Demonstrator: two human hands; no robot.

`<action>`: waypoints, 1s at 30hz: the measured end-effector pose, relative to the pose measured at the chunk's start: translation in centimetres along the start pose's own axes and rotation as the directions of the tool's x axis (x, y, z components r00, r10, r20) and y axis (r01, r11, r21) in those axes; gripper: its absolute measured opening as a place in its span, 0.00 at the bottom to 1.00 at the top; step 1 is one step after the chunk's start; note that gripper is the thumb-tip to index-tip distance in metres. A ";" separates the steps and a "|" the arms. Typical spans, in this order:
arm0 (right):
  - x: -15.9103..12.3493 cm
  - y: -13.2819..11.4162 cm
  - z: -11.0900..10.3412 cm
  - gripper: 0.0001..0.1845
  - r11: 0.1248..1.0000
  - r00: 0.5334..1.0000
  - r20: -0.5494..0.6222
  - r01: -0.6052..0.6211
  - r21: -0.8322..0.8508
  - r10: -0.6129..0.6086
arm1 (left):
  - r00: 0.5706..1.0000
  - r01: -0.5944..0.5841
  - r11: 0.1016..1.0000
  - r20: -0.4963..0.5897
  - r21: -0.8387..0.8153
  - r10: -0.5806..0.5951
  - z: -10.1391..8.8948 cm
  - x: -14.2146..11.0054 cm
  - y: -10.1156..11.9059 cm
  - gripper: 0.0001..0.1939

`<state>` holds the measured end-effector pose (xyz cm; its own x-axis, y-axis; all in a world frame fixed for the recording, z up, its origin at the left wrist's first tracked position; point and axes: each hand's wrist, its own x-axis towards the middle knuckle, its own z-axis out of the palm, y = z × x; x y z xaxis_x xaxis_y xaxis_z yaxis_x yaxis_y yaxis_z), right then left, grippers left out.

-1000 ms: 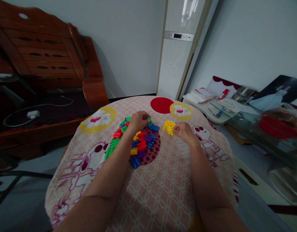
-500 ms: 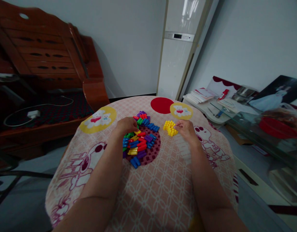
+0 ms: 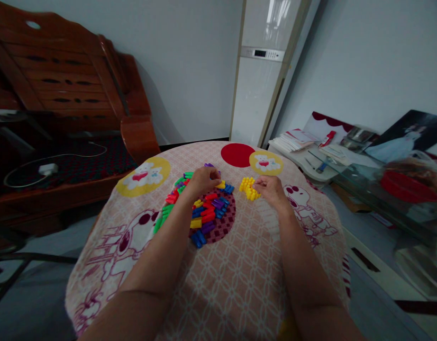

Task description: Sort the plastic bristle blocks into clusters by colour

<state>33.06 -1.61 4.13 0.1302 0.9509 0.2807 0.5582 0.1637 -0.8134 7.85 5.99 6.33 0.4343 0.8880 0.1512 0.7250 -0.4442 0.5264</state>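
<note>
My left hand is closed in a pinch above the far part of a loose pile of colored plastic pieces. From its fingertips sticks out a yellow plastic piece. Beneath and around that hand lie small peg-shaped pieces: red pieces, green pieces, blue pieces and purple ones. Some are hidden by my left forearm. To the right, my right hand has its fingertips pinched at the right edge of a tight group of yellow pieces, which rests on the cloth.
A patterned pink cloth covers the round table. Behind it stand a wooden bench on the left and a tall white cabinet unit. At right, a glass shelf holds papers and a red basin.
My left hand has moved right and slightly away from me, with the yellow piece at its fingertips, uncovering green and red pieces on the left. My right hand stays at the yellow group.
</note>
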 end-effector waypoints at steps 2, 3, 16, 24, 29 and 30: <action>-0.1 -0.4 0.7 0.07 1.000 0.997 0.071 0.016 0.015 -0.018 | 0.999 -0.039 0.998 0.002 -0.042 0.039 1.8 0.1 1.5 0.09; -0.2 -0.6 1.0 0.07 0.999 0.995 0.092 0.035 0.005 -0.035 | 0.999 -0.053 0.998 0.002 -0.027 0.053 2.7 0.1 2.3 0.09; -0.2 -0.1 1.4 0.09 0.922 0.992 0.121 0.076 -0.381 -0.032 | 0.998 -0.015 1.000 0.054 -0.025 0.017 7.5 0.0 4.4 0.13; -0.7 -0.7 2.9 0.12 0.758 0.983 0.184 0.139 -0.637 -0.025 | 0.997 0.039 0.995 0.075 -0.092 -0.032 8.5 0.1 4.2 0.14; -0.6 -0.5 2.8 0.12 0.731 0.991 0.130 0.081 -0.677 0.011 | 0.993 0.028 0.976 0.116 -0.214 -0.003 9.2 0.2 4.4 0.16; -0.6 -0.5 2.8 0.12 0.729 0.993 0.116 0.070 -0.681 0.013 | 0.993 0.023 0.975 0.118 -0.222 0.003 9.1 0.2 4.5 0.17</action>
<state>30.45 -1.52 2.94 0.0414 0.9771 0.2087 0.9742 0.0069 -0.2257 16.07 3.04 1.08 0.4965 0.8664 0.0535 0.5981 -0.3861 0.7023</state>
